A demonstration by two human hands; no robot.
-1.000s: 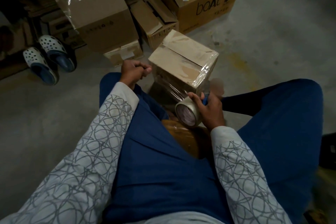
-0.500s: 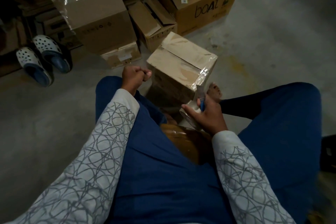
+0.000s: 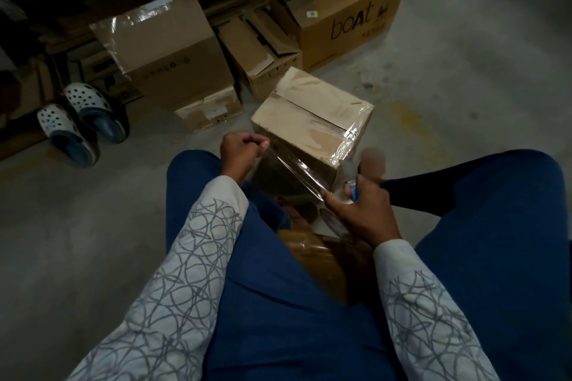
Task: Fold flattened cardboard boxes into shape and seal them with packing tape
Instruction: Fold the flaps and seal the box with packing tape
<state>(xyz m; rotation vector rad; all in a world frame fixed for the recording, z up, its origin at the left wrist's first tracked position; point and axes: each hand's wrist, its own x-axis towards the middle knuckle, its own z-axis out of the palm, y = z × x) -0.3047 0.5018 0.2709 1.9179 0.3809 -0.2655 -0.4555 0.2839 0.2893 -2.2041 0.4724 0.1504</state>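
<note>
A small cardboard box stands on the floor between my knees, its top seam and right edge covered in shiny clear tape. A strip of clear tape stretches across the box's near side, from my left hand to my right hand. My left hand is curled in a fist at the box's near left corner and pinches the strip's end. My right hand grips the tape roll, mostly hidden under its fingers, together with a blue-handled cutter near the box's right corner.
Behind the small box stand a large taped carton, an open carton, a flat little box and a carton marked "boat". A pair of clogs lies at left. A brown rounded object sits by my lap. Bare concrete floor lies right.
My right hand has pulled the roll down and turned it, and a length of tape now spans between both hands. The left hand has stayed at the box's corner.
</note>
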